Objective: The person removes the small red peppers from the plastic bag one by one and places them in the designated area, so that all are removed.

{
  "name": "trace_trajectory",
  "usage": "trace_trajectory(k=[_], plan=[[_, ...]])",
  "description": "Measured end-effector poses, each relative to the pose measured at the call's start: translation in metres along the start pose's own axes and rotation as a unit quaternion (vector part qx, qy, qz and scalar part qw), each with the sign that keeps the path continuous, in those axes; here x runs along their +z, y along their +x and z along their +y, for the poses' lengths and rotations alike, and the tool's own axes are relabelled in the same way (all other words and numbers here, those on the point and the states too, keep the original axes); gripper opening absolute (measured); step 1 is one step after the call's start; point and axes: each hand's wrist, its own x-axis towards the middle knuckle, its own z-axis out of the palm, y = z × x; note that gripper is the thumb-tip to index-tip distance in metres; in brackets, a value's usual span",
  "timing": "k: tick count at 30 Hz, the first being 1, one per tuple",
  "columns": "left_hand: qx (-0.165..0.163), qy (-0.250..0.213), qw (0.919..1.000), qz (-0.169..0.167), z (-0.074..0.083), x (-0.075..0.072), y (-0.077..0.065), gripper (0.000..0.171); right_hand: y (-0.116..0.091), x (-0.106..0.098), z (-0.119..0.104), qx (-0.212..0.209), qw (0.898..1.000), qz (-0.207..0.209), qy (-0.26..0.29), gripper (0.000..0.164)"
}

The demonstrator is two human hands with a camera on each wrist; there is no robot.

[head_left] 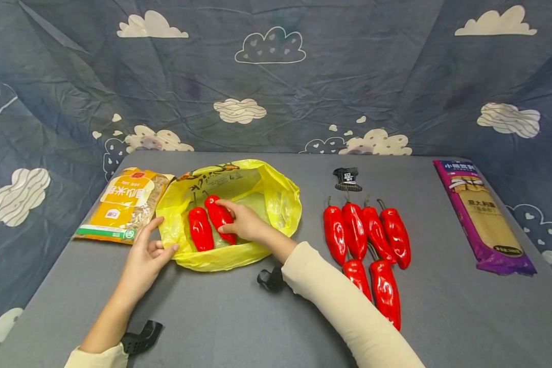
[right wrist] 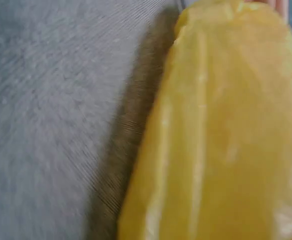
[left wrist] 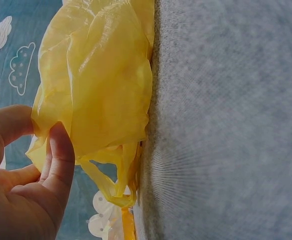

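Note:
A yellow plastic bag (head_left: 282, 209) lies with its mouth spread open at the left-centre of the table. My left hand (head_left: 142, 258) pinches its near-left rim between thumb and fingers; the left wrist view shows the thin film of the bag (left wrist: 100, 90) at the fingertips. Reaching into the mouth, my right hand (head_left: 245, 221) grips a glossy red pepper (head_left: 217, 208) between thumb and fingers. Another red pepper (head_left: 200, 231) lies beside it inside the bag, to its left. In the right wrist view the bag's side (right wrist: 231, 130) hides most of that hand.
Several more red peppers (head_left: 335, 235) lie in two rows right of the bag, partly behind my right sleeve. A small black packet (head_left: 347, 179) sits beyond them. A purple spaghetti pack (head_left: 487, 220) is at far right, an orange grain bag (head_left: 126, 204) at left.

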Motion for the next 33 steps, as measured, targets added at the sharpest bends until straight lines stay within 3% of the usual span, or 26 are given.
trace_trajectory(k=[6,9,18,26,33], plan=[[-0.005,0.005,1.0,-0.001,0.0,-0.001,0.0,0.065,-0.02,-0.019,-0.007,-0.01,0.998,-0.007,0.062,0.066],[-0.005,0.008,1.0,-0.001,0.0,-0.001,0.0,0.065,-0.036,-0.03,-0.008,-0.035,0.996,-0.004,0.084,0.066],[-0.005,-0.003,1.0,-0.003,0.001,0.0,-0.001,0.065,-0.103,-0.068,0.006,-0.142,0.976,0.094,0.134,0.066],[-0.005,-0.001,1.0,-0.001,0.0,-0.001,-0.001,0.065,-0.187,-0.11,0.032,-0.102,0.97,0.184,0.119,0.069],[-0.002,-0.004,1.0,-0.003,0.0,0.0,0.001,0.064,-0.254,-0.123,0.06,-0.081,0.961,0.252,0.083,0.074]])
